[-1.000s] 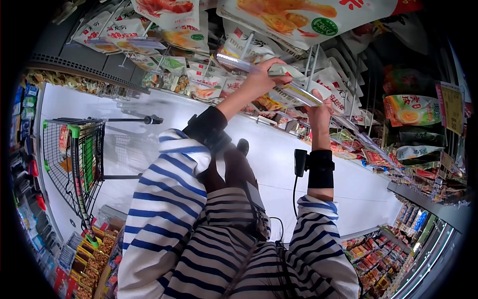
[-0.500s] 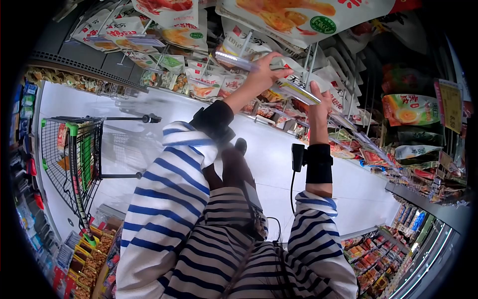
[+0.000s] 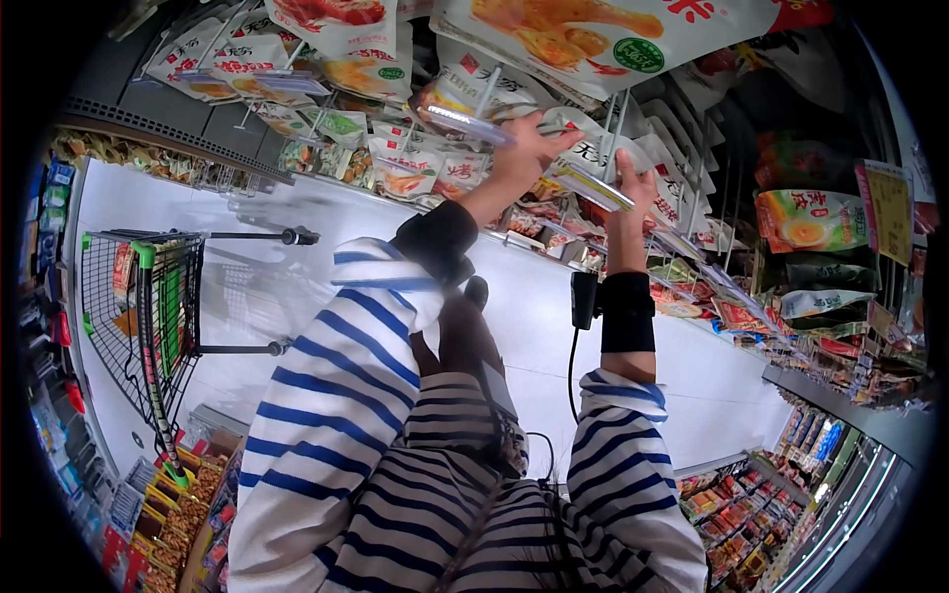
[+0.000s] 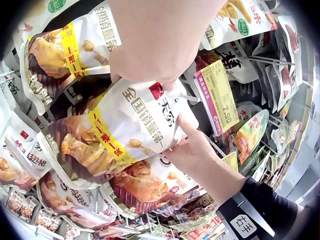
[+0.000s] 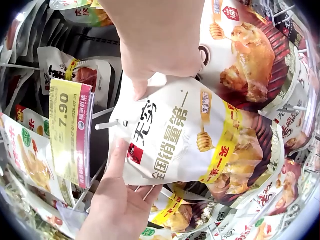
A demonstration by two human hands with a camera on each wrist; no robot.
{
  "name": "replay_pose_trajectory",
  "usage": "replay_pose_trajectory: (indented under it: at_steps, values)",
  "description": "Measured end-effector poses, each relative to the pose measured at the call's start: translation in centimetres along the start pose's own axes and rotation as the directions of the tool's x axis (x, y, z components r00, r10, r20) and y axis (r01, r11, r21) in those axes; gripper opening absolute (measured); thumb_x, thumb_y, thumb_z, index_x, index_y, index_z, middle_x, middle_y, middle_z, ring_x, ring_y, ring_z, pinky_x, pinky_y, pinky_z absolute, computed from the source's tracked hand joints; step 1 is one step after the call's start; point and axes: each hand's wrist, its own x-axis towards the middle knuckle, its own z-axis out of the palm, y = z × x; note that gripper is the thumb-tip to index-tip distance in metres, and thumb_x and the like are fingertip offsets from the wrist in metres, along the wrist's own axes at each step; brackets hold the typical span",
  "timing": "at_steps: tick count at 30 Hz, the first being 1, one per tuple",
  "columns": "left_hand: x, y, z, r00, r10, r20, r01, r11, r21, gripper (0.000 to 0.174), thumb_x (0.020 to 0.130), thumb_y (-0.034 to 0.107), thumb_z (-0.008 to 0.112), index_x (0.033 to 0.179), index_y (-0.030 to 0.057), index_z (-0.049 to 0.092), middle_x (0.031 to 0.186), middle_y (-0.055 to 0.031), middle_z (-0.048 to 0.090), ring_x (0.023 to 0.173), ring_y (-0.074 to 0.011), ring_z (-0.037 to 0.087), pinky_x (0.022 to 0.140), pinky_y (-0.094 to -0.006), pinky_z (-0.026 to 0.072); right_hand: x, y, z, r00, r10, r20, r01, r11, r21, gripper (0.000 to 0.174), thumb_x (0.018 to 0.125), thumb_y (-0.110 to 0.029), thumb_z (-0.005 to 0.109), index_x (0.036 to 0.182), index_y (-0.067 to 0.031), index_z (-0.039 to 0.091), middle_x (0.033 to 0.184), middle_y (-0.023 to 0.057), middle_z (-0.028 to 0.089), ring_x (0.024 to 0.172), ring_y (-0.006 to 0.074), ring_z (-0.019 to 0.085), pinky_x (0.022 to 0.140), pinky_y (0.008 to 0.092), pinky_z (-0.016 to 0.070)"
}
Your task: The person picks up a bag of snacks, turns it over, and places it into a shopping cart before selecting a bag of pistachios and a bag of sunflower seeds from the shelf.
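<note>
A white bag of chicken [image 3: 591, 150] with a yellow band hangs on a metal peg [image 5: 105, 125], whose tip pokes out through the hole at the bag's top. My left hand [image 3: 519, 158] pinches one upper corner of this bag. At the opposite corner my right hand [image 3: 634, 186] holds on, its thumb lying on the printed front in the left wrist view. The bag's front [image 5: 165, 135] faces out, with chicken pictured at its lower end. Most fingers of both hands are hidden behind the bag.
Similar bags [image 4: 70, 55] crowd the pegs on every side. A yellow price tag [image 4: 223, 97] reading 7.90 juts out beside the bag. A clear label strip [image 3: 593, 186] lies just below the hands. On the floor at left stands a shopping cart [image 3: 148, 326].
The hands have shifted from the clear label strip to the bag's upper corners. The bag's printed front now shows between them. The left forearm has moved slightly right.
</note>
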Motion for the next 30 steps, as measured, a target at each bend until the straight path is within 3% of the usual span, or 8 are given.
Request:
replay_pose_trajectory:
  at_steps: [2,5,8,11,14,20,22,30]
  values:
    - [-0.2,0.4,-0.3,1.0,-0.026,-0.009,0.027,0.995,0.091,0.038,0.067,0.028,0.066,0.088,-0.0028,0.058,0.075,-0.0119,0.061,0.064,-0.0149,0.056,0.061,-0.0256,0.0434,0.0,0.2,-0.2,1.0,-0.004,0.006,0.004,1.0,-0.023,0.022,0.074,-0.003,0.059,0.094,0.0017,0.051,0.089,0.009,0.057,0.076,0.0159,0.056,0.067,0.0258,0.0459]
    - [-0.5,0.1,-0.5,0.999,-0.009,0.037,0.012,0.996,-0.086,0.051,0.064,0.041,0.066,0.088,-0.0031,0.057,0.072,-0.0177,0.059,0.068,-0.0281,0.058,0.062,-0.0321,0.0448,0.3,0.9,-1.1,1.0,0.027,-0.002,-0.027,0.995,-0.099,0.024,0.075,-0.006,0.059,0.097,0.0013,0.05,0.09,0.0085,0.057,0.078,0.0149,0.055,0.069,0.0246,0.0436]
    - [-1.7,2.3,-2.0,0.994,-0.067,0.086,0.069,0.998,-0.015,0.035,0.068,0.027,0.066,0.085,-0.0028,0.057,0.074,-0.0114,0.061,0.062,-0.0135,0.054,0.06,-0.0246,0.0429,-0.1,1.2,-1.7,0.997,0.072,0.021,-0.069,0.992,-0.102,0.03,0.076,-0.009,0.059,0.102,0.0011,0.047,0.094,0.0084,0.056,0.084,0.0141,0.053,0.073,0.0242,0.0409]
    - [-1.3,-1.7,-0.4,0.994,0.1,-0.047,-0.105,0.99,-0.099,0.034,0.069,0.025,0.066,0.086,-0.0033,0.057,0.075,-0.0119,0.061,0.06,-0.0142,0.052,0.058,-0.0255,0.0425,-0.8,1.5,-1.7,0.994,0.111,0.01,-0.11,0.99,-0.089,0.036,0.077,-0.011,0.059,0.106,0.0011,0.043,0.101,0.0088,0.054,0.09,0.0139,0.051,0.076,0.025,0.0391]
    - [-2.6,-1.6,-1.2,0.981,0.101,-0.167,-0.099,0.995,0.026,0.034,0.071,0.022,0.065,0.091,-0.0036,0.056,0.078,-0.0137,0.06,0.063,-0.0142,0.054,0.06,-0.0249,0.0429,-1.7,2.2,-2.2,0.99,0.132,0.045,-0.13,0.99,-0.049,0.04,0.077,-0.014,0.058,0.11,0.0005,0.04,0.105,0.0092,0.051,0.095,0.0144,0.049,0.08,0.0258,0.0379]
    - [-4.5,-1.1,-3.1,0.978,-0.149,0.144,0.15,0.989,0.002,0.049,0.072,0.023,0.062,0.112,0.0001,0.046,0.091,-0.018,0.058,0.083,-0.0197,0.058,0.07,-0.0259,0.0443,-2.8,2.7,-2.3,0.939,0.345,-0.018,-0.345,0.936,-0.072,0.031,0.078,-0.023,0.058,0.1,-0.0088,0.041,0.091,0.0059,0.053,0.081,0.015,0.052,0.068,0.0291,0.0449]
    - [-4.6,-1.5,-2.8,0.984,-0.069,0.165,0.054,0.994,0.091,0.053,0.072,0.022,0.061,0.117,0.0016,0.04,0.098,-0.0189,0.056,0.088,-0.0234,0.057,0.073,-0.0275,0.0435,-2.8,3.2,-2.3,0.944,0.328,-0.046,-0.331,0.935,-0.125,0.02,0.079,-0.025,0.056,0.082,-0.0104,0.042,0.078,0.0052,0.053,0.066,0.0145,0.052,0.062,0.0315,0.0466]
    - [-3.4,-3.5,-1.8,0.968,0.103,0.229,-0.128,0.987,0.099,0.069,0.07,0.031,0.063,0.124,0.0022,0.031,0.092,-0.0231,0.055,0.085,-0.0305,0.056,0.071,-0.0303,0.043,-1.9,3.4,-2.0,0.936,0.351,-0.024,-0.352,0.932,-0.09,0.028,0.078,-0.028,0.057,0.096,-0.0122,0.041,0.088,0.0055,0.053,0.079,0.017,0.054,0.066,0.0321,0.0464]
